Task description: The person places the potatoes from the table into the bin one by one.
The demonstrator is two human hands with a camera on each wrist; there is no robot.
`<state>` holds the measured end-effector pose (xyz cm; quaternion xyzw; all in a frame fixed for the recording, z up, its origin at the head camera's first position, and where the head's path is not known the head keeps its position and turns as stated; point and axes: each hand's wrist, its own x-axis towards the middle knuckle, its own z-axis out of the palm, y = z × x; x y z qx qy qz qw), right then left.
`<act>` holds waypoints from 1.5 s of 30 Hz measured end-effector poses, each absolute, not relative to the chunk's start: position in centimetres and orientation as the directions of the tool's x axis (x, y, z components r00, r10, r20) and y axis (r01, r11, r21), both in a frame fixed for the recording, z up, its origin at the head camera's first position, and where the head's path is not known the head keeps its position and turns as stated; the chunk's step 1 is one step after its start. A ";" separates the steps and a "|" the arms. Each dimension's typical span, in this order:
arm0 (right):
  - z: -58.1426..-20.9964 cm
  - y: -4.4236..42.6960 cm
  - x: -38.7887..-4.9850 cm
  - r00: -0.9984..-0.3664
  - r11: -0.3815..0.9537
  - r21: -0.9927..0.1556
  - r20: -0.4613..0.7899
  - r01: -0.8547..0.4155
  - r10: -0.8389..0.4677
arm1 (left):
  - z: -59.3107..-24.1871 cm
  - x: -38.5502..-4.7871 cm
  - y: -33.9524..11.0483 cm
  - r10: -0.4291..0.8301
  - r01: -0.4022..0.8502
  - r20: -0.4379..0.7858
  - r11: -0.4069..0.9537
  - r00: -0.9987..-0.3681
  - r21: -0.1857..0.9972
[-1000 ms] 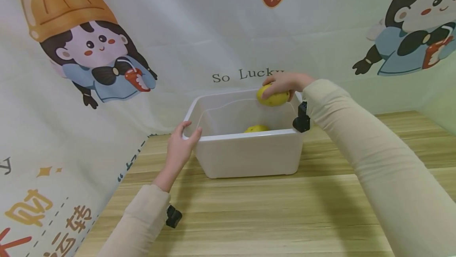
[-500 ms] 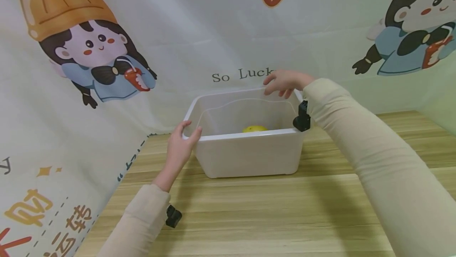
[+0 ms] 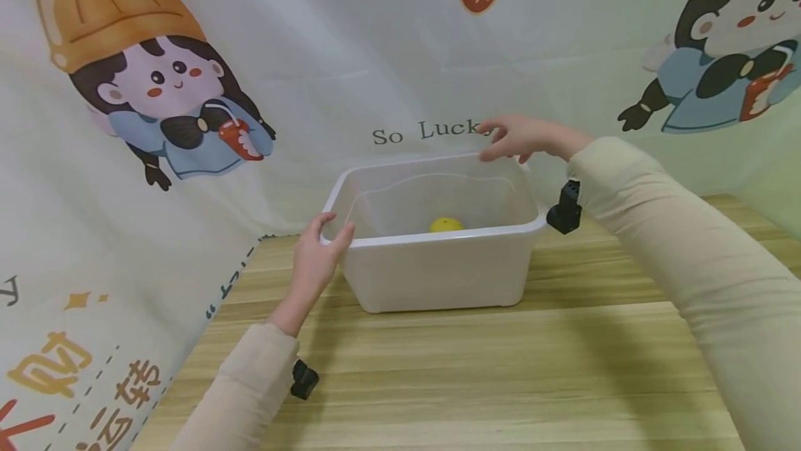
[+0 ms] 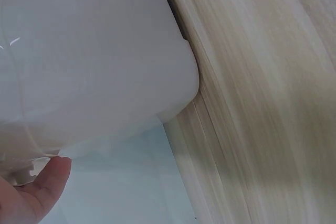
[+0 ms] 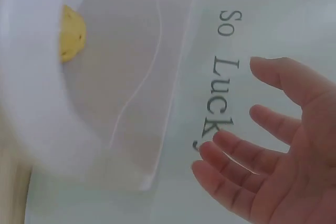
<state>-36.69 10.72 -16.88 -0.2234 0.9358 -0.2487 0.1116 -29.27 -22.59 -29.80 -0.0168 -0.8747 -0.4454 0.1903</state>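
Observation:
A white plastic bin (image 3: 438, 274) stands on the wooden table. My left hand (image 3: 315, 253) grips its near left corner, thumb and fingers around the rim; the left wrist view catches a curled finger (image 4: 52, 182) at the edge. Inside the bin lies a yellow, rounded thing with dark specks (image 3: 446, 225), its lower part hidden by the front wall. The right wrist view also shows this yellow thing (image 5: 72, 34). Over the bin's far right rim hovers my right hand (image 3: 532, 137), its fingers spread and holding nothing.
A printed cloth (image 3: 350, 48) hangs behind and to the left, close to the bin's back. Wooden tabletop (image 3: 469, 374) extends in front and to the right. Black wrist cameras (image 3: 304, 379) sit on both sleeves.
My right hand has let go of a yellow oval thing, which dropped into the bin, then moved right and slightly up. My left hand stays on the rim.

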 end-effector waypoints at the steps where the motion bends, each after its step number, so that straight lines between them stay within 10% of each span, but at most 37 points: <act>1: -16.9 11.2 -36.6 -0.879 0.776 -0.517 -0.090 -0.360 -0.468 | -29.8 -29.3 -22.6 -0.140 0.200 0.348 0.601 -0.927 0.774; 45: -30.5 31.3 -33.9 -0.948 0.836 -0.509 -0.108 -0.207 -0.301 | -29.7 -29.2 -22.6 -0.143 0.191 0.349 0.620 -0.926 0.761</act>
